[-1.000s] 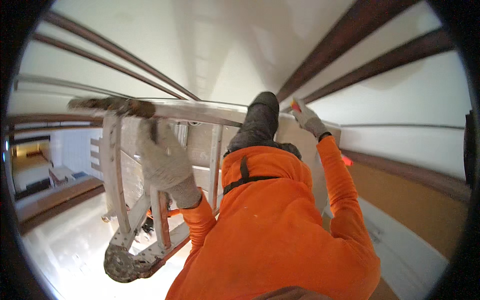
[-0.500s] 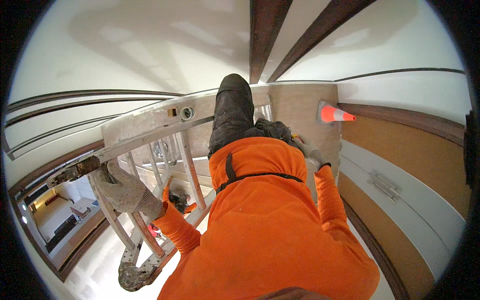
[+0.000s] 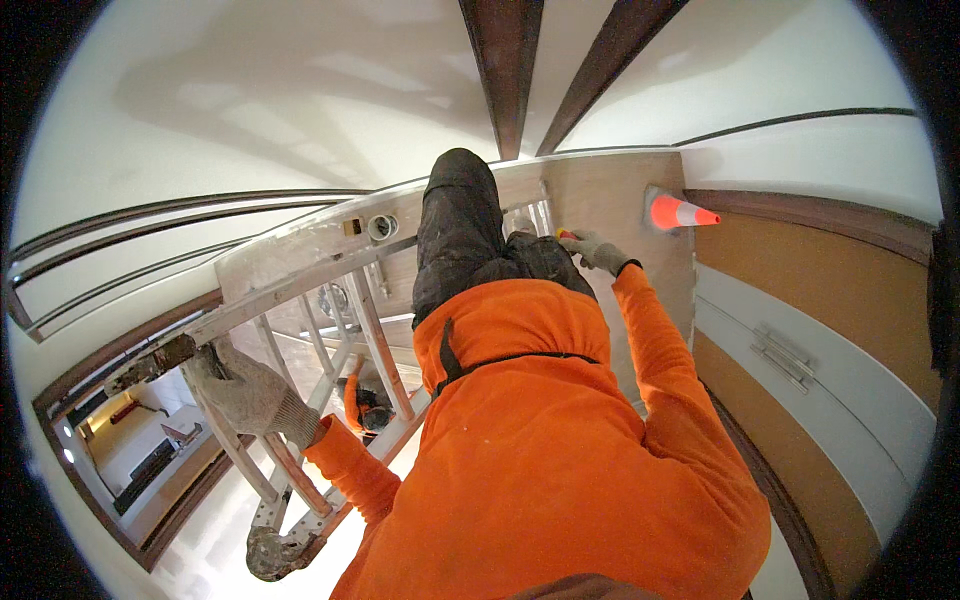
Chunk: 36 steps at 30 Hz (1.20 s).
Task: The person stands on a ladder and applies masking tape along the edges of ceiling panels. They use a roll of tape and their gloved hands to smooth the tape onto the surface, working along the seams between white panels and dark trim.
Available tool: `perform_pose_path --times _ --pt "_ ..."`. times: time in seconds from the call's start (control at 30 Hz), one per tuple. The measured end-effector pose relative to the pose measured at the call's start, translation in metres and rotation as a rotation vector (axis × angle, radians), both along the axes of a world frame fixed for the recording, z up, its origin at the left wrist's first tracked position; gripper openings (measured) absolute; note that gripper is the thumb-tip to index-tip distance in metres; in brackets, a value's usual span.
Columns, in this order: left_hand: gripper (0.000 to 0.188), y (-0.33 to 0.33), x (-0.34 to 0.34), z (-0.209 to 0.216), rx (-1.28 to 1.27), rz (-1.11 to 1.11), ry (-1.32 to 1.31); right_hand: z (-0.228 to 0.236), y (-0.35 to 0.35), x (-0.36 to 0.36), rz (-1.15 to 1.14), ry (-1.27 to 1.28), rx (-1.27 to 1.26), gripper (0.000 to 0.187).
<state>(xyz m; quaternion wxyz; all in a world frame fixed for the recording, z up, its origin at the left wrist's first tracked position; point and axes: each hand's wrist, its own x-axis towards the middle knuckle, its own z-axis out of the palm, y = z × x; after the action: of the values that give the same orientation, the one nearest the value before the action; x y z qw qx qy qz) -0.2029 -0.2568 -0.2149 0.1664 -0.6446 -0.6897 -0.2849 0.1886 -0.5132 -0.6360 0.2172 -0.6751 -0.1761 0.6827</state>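
My left hand [image 3: 245,388], in a pale knit work glove, is closed on a metal ladder [image 3: 310,282] by its paint-caked end. The ladder's rungs and rails run beside my left hip. My right hand [image 3: 602,254], gloved the same way, is closed near my right knee. From its fingers sticks the end of a small tool with a red and yellow handle [image 3: 567,236]; the rest of that tool is hidden. One dark-trousered leg [image 3: 457,210] reaches forward between my hands.
An orange and white traffic cone [image 3: 680,212] stands on wooden boarding [image 3: 610,190] at the right. A round white container [image 3: 382,228] sits ahead, beyond the ladder rail. Below, through the ladder, a person in orange [image 3: 368,408] shows. Dark beams [image 3: 508,80] rise against the white wall.
My right hand has moved forward with the small tool, and my right arm is straighter. My left hand keeps its grip on the ladder. The view has shifted slightly.
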Motion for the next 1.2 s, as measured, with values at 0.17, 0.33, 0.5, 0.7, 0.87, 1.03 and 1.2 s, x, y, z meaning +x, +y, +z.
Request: perform_pose_path --times 0.17,0.33,0.5,0.7,0.87,1.03,1.2 --pt "0.042 0.013 -0.018 -0.016 0.062 -0.06 0.003 0.001 0.016 -0.005 0.348 -0.054 -0.06 0.06" --pt "0.039 0.02 -0.025 -0.022 0.117 -0.105 0.017 -0.033 0.029 -0.022 0.718 -0.412 0.02 0.054" --pt "0.036 0.016 -0.017 -0.019 0.106 -0.106 0.054 0.005 0.065 -0.018 0.732 -0.447 -0.029 0.044" --pt "0.041 0.025 -0.021 -0.015 0.035 -0.079 0.001 -0.029 0.057 0.011 1.122 -0.62 0.215 0.037" --pt "0.036 0.02 -0.038 -0.022 0.127 -0.045 0.091 0.171 0.146 -0.07 0.475 -0.508 0.617 0.028" --pt "0.041 0.016 -0.028 -0.018 0.086 -0.038 0.038 0.199 0.204 -0.184 0.868 -0.236 1.291 0.023" --pt "0.042 0.016 -0.043 -0.023 0.175 -0.141 0.158 0.213 0.236 -0.271 1.732 -0.491 0.907 0.022"
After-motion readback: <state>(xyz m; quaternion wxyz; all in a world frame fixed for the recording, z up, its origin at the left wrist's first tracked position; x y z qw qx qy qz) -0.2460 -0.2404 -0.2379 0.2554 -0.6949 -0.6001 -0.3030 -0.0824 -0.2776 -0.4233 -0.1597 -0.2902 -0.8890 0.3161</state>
